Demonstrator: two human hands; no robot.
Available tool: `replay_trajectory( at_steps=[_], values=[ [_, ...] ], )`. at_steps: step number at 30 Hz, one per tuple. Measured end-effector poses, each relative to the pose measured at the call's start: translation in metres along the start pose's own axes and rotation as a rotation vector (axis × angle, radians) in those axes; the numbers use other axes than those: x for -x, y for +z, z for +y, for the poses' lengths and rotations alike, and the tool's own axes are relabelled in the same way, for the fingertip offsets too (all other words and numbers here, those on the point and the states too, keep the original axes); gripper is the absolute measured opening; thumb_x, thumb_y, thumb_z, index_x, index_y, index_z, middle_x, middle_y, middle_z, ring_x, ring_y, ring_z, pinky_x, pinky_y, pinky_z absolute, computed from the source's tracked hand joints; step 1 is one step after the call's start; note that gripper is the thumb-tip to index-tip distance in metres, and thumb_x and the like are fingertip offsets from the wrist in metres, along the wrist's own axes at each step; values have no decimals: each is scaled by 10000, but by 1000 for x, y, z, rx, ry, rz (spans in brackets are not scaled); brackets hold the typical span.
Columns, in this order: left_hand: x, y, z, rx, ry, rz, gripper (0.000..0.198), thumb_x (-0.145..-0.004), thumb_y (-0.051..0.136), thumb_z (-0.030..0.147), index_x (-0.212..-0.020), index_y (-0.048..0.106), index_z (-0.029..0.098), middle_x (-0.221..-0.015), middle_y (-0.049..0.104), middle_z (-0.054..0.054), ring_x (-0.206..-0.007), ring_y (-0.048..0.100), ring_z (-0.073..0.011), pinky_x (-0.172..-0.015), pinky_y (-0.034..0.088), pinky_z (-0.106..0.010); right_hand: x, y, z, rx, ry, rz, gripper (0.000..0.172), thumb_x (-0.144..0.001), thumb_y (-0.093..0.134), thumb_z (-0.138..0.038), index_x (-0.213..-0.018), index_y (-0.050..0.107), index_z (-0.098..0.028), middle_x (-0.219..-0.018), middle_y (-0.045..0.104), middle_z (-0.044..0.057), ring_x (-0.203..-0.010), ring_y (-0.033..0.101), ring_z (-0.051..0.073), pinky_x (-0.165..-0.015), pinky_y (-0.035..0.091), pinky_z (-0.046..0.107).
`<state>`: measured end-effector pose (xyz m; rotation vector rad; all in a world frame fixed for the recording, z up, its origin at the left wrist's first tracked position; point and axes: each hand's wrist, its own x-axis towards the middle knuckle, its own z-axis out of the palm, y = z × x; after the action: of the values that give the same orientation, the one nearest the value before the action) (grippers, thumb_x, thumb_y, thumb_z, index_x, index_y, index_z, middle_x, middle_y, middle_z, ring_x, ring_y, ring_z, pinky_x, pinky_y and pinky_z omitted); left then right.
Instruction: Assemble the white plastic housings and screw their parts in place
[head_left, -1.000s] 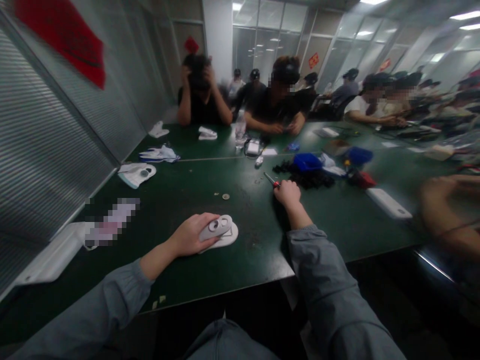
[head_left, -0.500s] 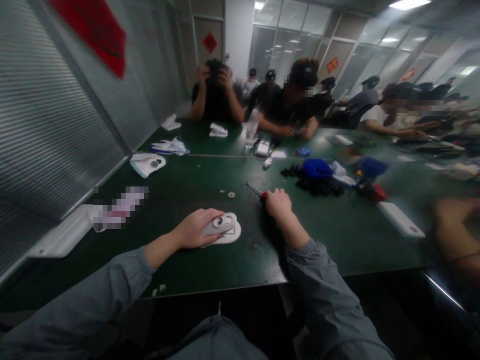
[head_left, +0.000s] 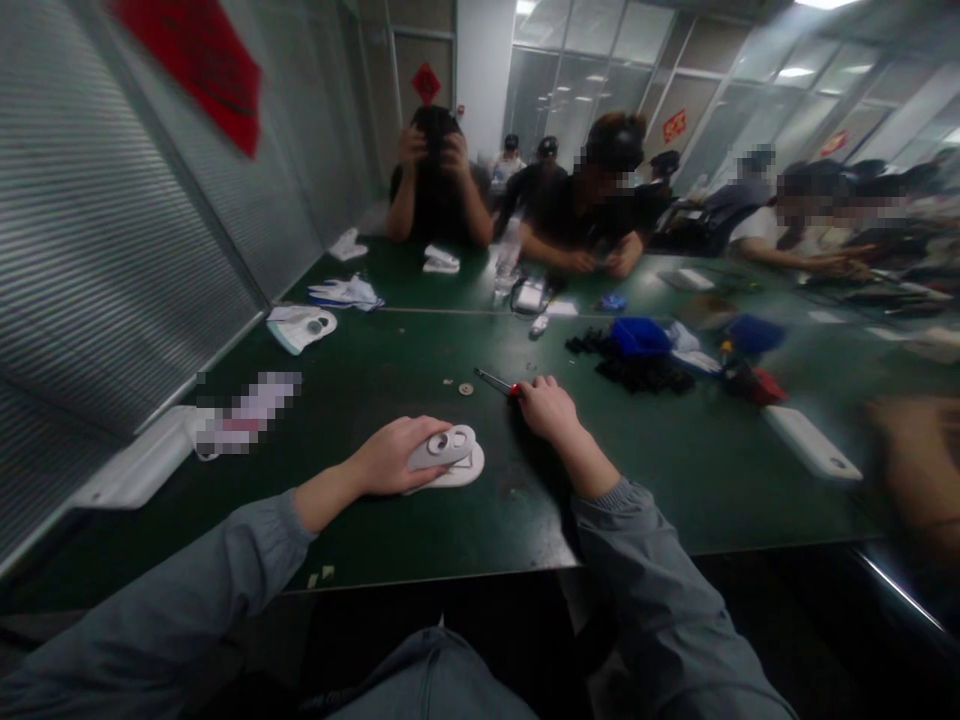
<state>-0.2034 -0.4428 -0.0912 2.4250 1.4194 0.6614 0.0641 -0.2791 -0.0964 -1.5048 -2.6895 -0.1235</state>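
My left hand [head_left: 396,457] is wrapped around a white plastic housing [head_left: 448,446] with a round hole and a squarish opening near its end. Beneath it, partly covered, lies a flat white plate [head_left: 474,470] with a rounded end, on the green table. To the right, my right hand [head_left: 550,408] is closed on a screwdriver [head_left: 495,381] with a red handle. Its metal shaft points left and away from me, close above the tabletop. Near the shaft, apart from it, lies a small round disc [head_left: 466,389].
On the green table [head_left: 420,545] are white gloves [head_left: 346,293], white plastic parts [head_left: 301,327] at left, a blue bin [head_left: 640,337] beside a heap of black pieces [head_left: 646,375], and a long white casing [head_left: 812,442] at right. Co-workers sit across; another person's arm [head_left: 926,465] is at far right.
My right hand has moved slightly left with the screwdriver, bringing its tip nearer the small disc. My left hand and the white housing stay in place. The view has shifted a little.
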Motion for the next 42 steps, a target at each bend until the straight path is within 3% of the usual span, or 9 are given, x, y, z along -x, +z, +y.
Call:
replay_trajectory(
  at_steps=[5,14,21,28,37,42],
  values=[
    [0,0,0,1,1,-6,581,-853,629,491,-1357,495,233,-1257,628,-89,-1064,614,-261,-913,479,-405,-2,4,-4,-31,-18,-1,328,-1010,395,-343,-1230,613,-235,-1128,614,155,-1069,520,304,-823,460,377],
    [1,0,-1,-12,3,-19,588,-860,620,494,-1366,476,230,-1278,614,-99,-1072,605,-269,-925,472,-424,-2,5,-20,-152,-94,123,371,-1027,335,-310,-1315,539,-196,-1145,603,145,-1075,513,285,-901,446,366],
    [2,2,-3,-18,17,-11,595,-863,619,500,-1370,472,226,-1277,613,-97,-1058,608,-267,-910,474,-416,-5,13,-21,-381,-136,290,354,-1013,341,-256,-1298,515,-141,-1179,592,146,-1097,522,268,-980,445,385],
    [2,2,-4,-26,41,-4,581,-882,602,506,-1366,469,214,-1275,615,-101,-1069,603,-257,-921,464,-407,-11,26,-20,-569,-206,336,328,-993,382,-254,-1274,512,-146,-1168,602,149,-1072,566,253,-977,476,416],
    [1,2,-4,-32,31,-11,589,-877,615,503,-1370,458,222,-1268,612,-91,-1055,601,-255,-902,470,-399,-10,26,-20,-599,-224,400,324,-1004,379,-278,-1270,521,-159,-1165,608,149,-1077,572,255,-970,484,419],
    [2,2,-4,-27,22,-19,591,-872,620,494,-1373,459,225,-1273,608,-92,-1055,600,-256,-901,468,-397,-11,20,-12,-534,-145,448,320,-1000,400,-298,-1251,538,-156,-1118,620,137,-1015,577,248,-920,487,383]
  ],
)
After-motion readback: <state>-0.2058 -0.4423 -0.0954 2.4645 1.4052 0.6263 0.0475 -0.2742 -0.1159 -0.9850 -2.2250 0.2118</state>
